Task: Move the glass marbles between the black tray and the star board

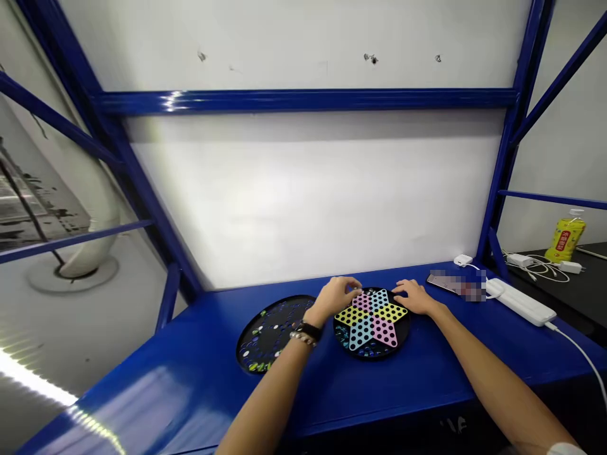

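Observation:
A Chinese checkers board [371, 318] with a pink, blue and yellow star lies on the blue table, in a round black tray with glass marbles in its outer pockets. Over the star's upper left edge is my left hand [336, 296], fingers bent and drawn together at the tips; whatever they pinch is too small to make out. My right hand [413, 297] rests by the tray's upper right rim, fingers loosely stretched and apart, holding nothing visible. Left of the board lies a round black lid [246, 354] with scattered marbles; my left forearm covers part of it.
At the right are a phone [450, 282], a white power strip [521, 302] and a small white charger [463, 260]. A yellow bottle [566, 239] stands among cables on a black table beyond. Blue frame posts and a white panel [308, 202] bound the back.

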Tool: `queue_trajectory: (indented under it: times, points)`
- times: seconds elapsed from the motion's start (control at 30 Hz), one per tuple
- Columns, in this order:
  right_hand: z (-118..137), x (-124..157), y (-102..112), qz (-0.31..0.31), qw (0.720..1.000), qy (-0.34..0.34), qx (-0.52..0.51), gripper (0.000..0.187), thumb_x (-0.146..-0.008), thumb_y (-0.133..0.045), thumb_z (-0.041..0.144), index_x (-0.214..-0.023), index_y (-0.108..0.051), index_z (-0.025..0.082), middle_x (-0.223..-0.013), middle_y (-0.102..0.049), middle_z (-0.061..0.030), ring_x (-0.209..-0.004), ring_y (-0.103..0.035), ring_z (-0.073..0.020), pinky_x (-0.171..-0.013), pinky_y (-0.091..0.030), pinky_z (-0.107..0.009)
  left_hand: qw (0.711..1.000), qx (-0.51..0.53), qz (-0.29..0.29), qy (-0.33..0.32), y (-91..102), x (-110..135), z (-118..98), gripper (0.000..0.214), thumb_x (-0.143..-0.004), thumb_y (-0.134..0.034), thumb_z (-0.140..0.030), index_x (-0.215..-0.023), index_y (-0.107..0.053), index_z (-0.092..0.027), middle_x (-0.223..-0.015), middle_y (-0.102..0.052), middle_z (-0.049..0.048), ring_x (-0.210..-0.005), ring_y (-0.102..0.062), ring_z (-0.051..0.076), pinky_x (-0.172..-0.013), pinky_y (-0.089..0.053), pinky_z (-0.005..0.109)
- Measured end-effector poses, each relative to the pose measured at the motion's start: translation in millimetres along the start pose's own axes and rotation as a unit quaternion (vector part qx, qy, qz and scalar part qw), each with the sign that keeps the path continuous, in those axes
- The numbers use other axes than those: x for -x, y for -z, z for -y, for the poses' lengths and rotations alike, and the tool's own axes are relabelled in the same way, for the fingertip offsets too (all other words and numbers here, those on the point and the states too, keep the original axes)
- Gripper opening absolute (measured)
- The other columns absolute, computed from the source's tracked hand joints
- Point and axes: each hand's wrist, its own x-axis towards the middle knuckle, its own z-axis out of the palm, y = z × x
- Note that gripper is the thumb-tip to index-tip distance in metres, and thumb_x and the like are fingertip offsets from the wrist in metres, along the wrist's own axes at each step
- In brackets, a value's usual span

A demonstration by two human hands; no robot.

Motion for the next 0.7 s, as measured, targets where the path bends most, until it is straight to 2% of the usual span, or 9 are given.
queue_trajectory:
  times: [0.1, 0.2, 0.33, 0.4, 0.5, 0.6, 0.7]
  points:
    - [-1.3, -2.8, -2.6, -0.008, 1.0, 0.006, -0.001, 0.041, -0.091, -0.05, 0.041, -0.126, -0.068, 0.03, -0.146, -0.051, -0.0046, -0.138, -0.038, -0.0303, -0.112, -0.03, -0.048, 1.0, -0.023, 0.017, -0.01, -27.6, -29.3, -8.8, 0.026, -0.086, -0.059, -0.036, -0.101, -0.077, -0.024, -0.106, -0.076, 0.0062, -0.094, -0.069, 0.025, -0.082, -0.053, 0.033]
    - [-1.3, -3.6, -3.3, -0.012, 1.0, 0.009, 0.0, 0.041, -0.09, -0.05, 0.041, -0.126, -0.067, 0.03, -0.146, -0.051, -0.0045, -0.137, -0.039, -0.0303, -0.112, -0.03, -0.048, 0.999, -0.026, 0.034, -0.019, -38.8, -36.0, -2.3, 0.023, -0.084, -0.062, -0.034, -0.098, -0.078, -0.025, -0.106, -0.077, 0.0053, -0.098, -0.069, 0.025, -0.084, -0.054, 0.032]
    - [-0.7, -2.0, -2.3, -0.01, 1.0, 0.006, -0.001, 0.041, -0.091, -0.05, 0.043, -0.127, -0.067, 0.031, -0.147, -0.05, -0.004, -0.139, -0.038, -0.0312, -0.112, -0.03, -0.049, 0.999, -0.016, 0.038, -0.034, -35.3, -25.9, 23.1, 0.03, -0.088, -0.057, -0.035, -0.111, -0.075, -0.027, -0.117, -0.074, 0.0035, -0.104, -0.067, 0.023, -0.089, -0.052, 0.031]
    - [-0.8, -1.2, -1.8, -0.006, 1.0, 0.008, -0.005, 0.041, -0.091, -0.05, 0.043, -0.126, -0.067, 0.031, -0.147, -0.05, -0.0041, -0.139, -0.038, -0.0314, -0.112, -0.03, -0.049, 0.999, -0.003, 0.017, -0.031, -29.5, -18.6, 39.2, 0.034, -0.09, -0.053, -0.035, -0.117, -0.072, -0.026, -0.122, -0.072, 0.004, -0.104, -0.067, 0.023, -0.092, -0.052, 0.031]
    - [-0.7, -0.4, -0.9, -0.002, 1.0, 0.009, -0.006, 0.042, -0.091, -0.049, 0.043, -0.126, -0.067, 0.03, -0.146, -0.051, -0.0053, -0.138, -0.038, -0.0315, -0.112, -0.03, -0.05, 1.0, 0.0, -0.014, -0.019, -22.5, -9.2, 56.6, 0.034, -0.093, -0.049, -0.034, -0.116, -0.071, -0.023, -0.122, -0.071, 0.0057, -0.105, -0.066, 0.023, -0.094, -0.051, 0.033]
    - [0.3, 0.9, 0.6, -0.001, 1.0, 0.007, -0.005, 0.043, -0.091, -0.048, 0.043, -0.127, -0.066, 0.029, -0.147, -0.05, -0.0058, -0.137, -0.038, -0.0318, -0.112, -0.029, -0.051, 1.0, 0.0, -0.008, -0.026, -23.2, -6.4, 54.9, 0.034, -0.092, -0.051, -0.037, -0.115, -0.072, -0.023, -0.119, -0.072, 0.0054, -0.1, -0.067, 0.022, -0.09, -0.052, 0.031]
    - [1.8, 2.8, 2.2, 0.002, 1.0, 0.003, -0.008, 0.044, -0.091, -0.048, 0.043, -0.128, -0.066, 0.028, -0.148, -0.048, -0.006, -0.139, -0.037, -0.0325, -0.113, -0.028, -0.052, 0.999, -0.023, 0.013, -0.047, -29.9, -13.0, 36.9, 0.031, -0.092, -0.054, -0.038, -0.111, -0.074, -0.025, -0.115, -0.072, 0.0039, -0.098, -0.067, 0.021, -0.084, -0.053, 0.028]
